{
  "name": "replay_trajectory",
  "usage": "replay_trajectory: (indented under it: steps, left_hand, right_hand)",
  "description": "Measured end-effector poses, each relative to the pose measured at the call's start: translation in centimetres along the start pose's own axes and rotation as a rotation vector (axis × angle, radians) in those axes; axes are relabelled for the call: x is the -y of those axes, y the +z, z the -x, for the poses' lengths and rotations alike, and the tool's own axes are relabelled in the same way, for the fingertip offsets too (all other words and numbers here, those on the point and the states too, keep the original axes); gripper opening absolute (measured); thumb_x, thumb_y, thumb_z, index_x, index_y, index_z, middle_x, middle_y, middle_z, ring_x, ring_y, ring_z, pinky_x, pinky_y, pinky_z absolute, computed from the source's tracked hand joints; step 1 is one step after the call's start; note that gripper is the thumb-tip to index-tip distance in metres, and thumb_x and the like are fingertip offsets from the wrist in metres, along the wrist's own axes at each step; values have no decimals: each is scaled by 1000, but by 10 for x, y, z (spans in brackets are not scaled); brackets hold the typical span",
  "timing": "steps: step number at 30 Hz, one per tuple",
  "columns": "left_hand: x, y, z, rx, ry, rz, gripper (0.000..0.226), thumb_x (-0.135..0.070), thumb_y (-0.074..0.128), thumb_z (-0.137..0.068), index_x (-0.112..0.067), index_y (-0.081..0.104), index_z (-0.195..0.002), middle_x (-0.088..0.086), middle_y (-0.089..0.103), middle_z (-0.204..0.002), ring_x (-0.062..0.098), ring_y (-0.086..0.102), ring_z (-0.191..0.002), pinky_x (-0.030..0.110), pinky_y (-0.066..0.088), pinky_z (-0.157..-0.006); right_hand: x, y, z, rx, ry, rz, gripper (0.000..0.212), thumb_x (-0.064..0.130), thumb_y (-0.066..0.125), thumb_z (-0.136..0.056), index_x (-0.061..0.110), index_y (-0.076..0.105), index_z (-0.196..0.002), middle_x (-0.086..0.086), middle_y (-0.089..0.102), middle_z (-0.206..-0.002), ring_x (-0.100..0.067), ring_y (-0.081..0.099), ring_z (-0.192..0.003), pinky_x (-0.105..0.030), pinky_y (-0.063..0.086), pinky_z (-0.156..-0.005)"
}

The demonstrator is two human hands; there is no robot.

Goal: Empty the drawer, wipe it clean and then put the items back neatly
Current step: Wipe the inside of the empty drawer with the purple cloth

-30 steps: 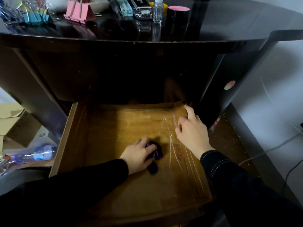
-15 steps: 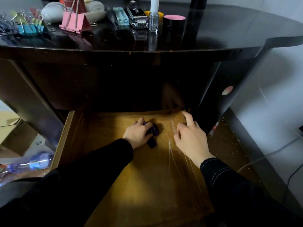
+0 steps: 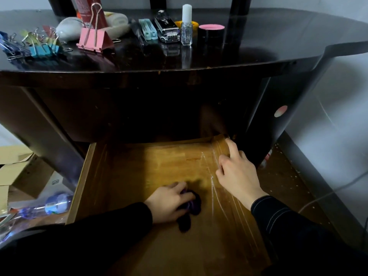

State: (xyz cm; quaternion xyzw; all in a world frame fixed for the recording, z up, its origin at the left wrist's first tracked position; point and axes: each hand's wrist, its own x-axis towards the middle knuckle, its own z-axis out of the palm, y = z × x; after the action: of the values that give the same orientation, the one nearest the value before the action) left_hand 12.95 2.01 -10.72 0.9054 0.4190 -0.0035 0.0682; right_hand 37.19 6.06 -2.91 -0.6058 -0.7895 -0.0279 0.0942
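**Drawer** (image 3: 127,172): pulled out and emptied. Only its bare wooden floor and a clear film (image 3: 214,188) along the right side are seen inside.

**Progress:** emptying is judged done and wiping is under way. The return of items is not yet begun.

**Cloth** (image 3: 192,208): one, dark purple, bunched on the drawer floor near the front centre.

**Left grip** (image 3: 169,204): curled over the cloth and holding it.

**Right grip** (image 3: 237,174): rested against the drawer's right wall, fingers loosely bent, nothing held.

**On the tabletop** (image 3: 278,36):
- large pink binder clip (image 3: 93,39): one
- small coloured binder clips (image 3: 39,46): a tangled cluster, not countable
- stapler (image 3: 166,28): one
- glass bottle (image 3: 186,30), white-capped: one
- black jar (image 3: 211,34), pink-lidded: one
- white tube (image 3: 117,21): one
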Motion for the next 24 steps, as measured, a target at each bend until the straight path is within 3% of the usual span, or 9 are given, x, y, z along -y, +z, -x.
replay_trajectory:
  steps: [6,10,13,20,24]
  left_hand:
    - [42,-18,-96,-176,-459,100,43,-44,57,-94,-28,52,-134,6,49,-125,33,56,-111,41,52,-82]
    - [45,-17,-125,-189,-592,104,40,-38,57,-96,-29,52,-135,9,51,-135,35,52,-118,42,54,-87]
    - [38,-21,-112,-145,-521,113,42,-38,58,-94,-29,53,-135,6,49,-130,33,55,-115,42,53,-89]
    - [0,-7,-13,57,-119,125,49,-50,54,-88,-34,50,-135,-1,46,-126,24,56,-108,34,50,-86]
    - [6,-11,-21,38,-79,19,48,-48,54,-89,-34,51,-134,1,47,-126,26,56,-106,37,52,-83]
  right_hand:
    - [-1,1,-1,-3,4,8,12,27,60,-92,16,65,-94,-7,22,-159,-25,57,-101,-29,56,-64]
    - [-1,-2,-2,-18,5,-17,15,26,60,-94,14,67,-100,-6,23,-161,-25,58,-105,-31,58,-71]
    - [0,-4,-1,-17,10,-9,16,26,57,-95,14,65,-101,-6,21,-161,-26,57,-106,-32,57,-71]
    - [0,-3,0,-1,-4,26,16,28,59,-93,14,65,-99,-9,22,-161,-26,57,-104,-29,57,-66]
    - [1,-2,0,9,-2,26,18,29,61,-93,14,65,-101,-9,21,-161,-27,57,-106,-29,57,-66]
